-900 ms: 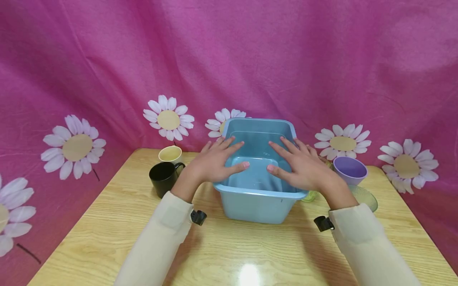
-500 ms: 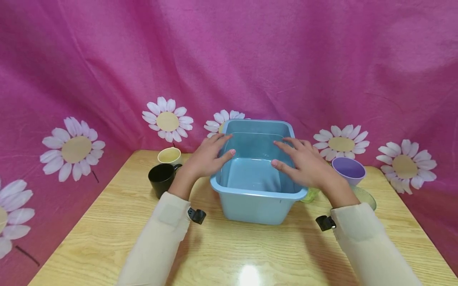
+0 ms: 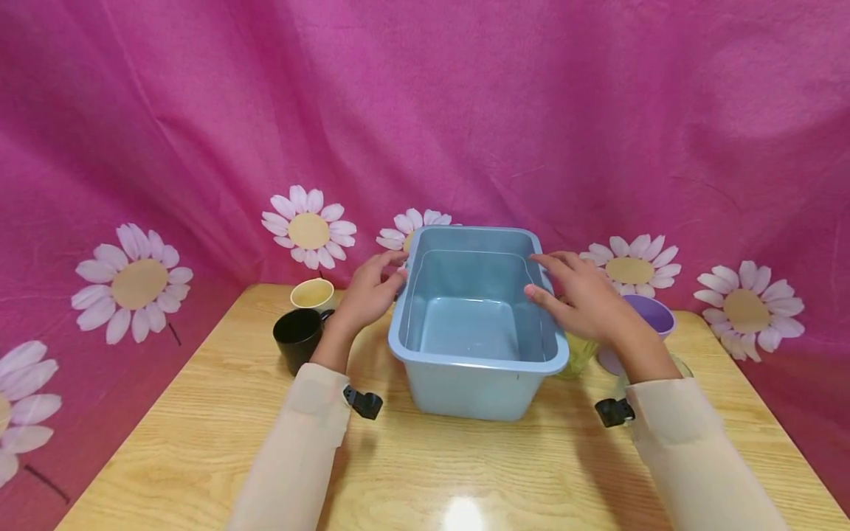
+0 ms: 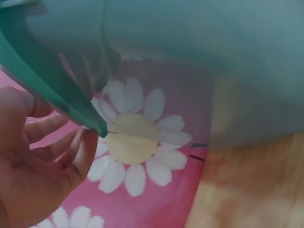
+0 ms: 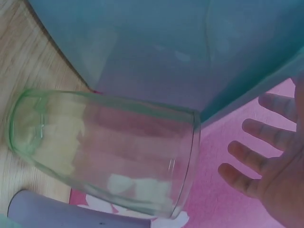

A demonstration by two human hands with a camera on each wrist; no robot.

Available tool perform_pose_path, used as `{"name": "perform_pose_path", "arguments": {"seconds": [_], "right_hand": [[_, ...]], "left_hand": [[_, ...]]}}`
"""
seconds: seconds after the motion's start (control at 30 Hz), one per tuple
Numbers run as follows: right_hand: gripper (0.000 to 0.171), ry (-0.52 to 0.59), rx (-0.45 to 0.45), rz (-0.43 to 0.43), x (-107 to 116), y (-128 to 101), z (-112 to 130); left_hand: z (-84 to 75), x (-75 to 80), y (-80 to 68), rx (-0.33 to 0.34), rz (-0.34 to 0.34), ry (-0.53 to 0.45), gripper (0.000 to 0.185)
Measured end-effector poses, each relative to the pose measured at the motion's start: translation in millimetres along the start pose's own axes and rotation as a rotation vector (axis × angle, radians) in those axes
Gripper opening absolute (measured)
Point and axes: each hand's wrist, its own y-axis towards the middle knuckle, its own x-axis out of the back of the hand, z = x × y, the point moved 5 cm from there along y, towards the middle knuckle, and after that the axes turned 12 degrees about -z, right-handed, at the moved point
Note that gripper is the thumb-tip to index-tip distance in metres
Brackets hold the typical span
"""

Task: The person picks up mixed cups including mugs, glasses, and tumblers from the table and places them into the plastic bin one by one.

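Observation:
A light blue plastic basin [image 3: 478,387] stands on the wooden table with nothing in it. My left hand [image 3: 372,291] is beside its left rim. In the left wrist view the bent fingers [image 4: 84,149] lie against the outer side of the rim; the thumb does not visibly clasp it. My right hand [image 3: 587,295] spreads beside the right rim, its thumb over the edge. The right wrist view shows straight, parted fingers [image 5: 266,133] just off the rim. Below them stands a green-tinted clear glass [image 5: 118,152], close to the basin wall.
Left of the basin stand a black mug [image 3: 297,335] and a pale yellow cup [image 3: 312,293]. On the right, a purple bowl [image 3: 654,313] is partly behind my right forearm. A pink flowered cloth [image 3: 425,110] hangs around the wooden table [image 3: 451,472].
Both hands have moved outward from above the basin's inside to its two side rims. The glass on the right shows more now. The basin has stayed about where it was.

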Motion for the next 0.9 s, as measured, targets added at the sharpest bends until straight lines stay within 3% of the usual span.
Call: {"name": "perform_pose_path", "arguments": {"seconds": [0.2, 0.3, 0.63, 0.9], "right_hand": [[0.064, 0.030, 0.026, -0.053, 10, -5, -7], [0.062, 0.034, 0.032, -0.078, 15, -8, -12], [0.054, -0.006, 0.084, -0.151, 31, -18, -28], [0.056, -0.059, 0.080, -0.148, 44, -32, -46]], "left_hand": [[13.9, -7.9, -1.5, 0.235, -0.036, -0.339, 0.042], [18.1, -9.0, -2.6, 0.312, -0.053, -0.467, 0.045], [28.0, -11.9, -5.2, 0.484, -0.051, -0.675, 0.045], [33.7, -12.7, -8.2, 0.518, 0.012, -0.772, 0.045]]}}
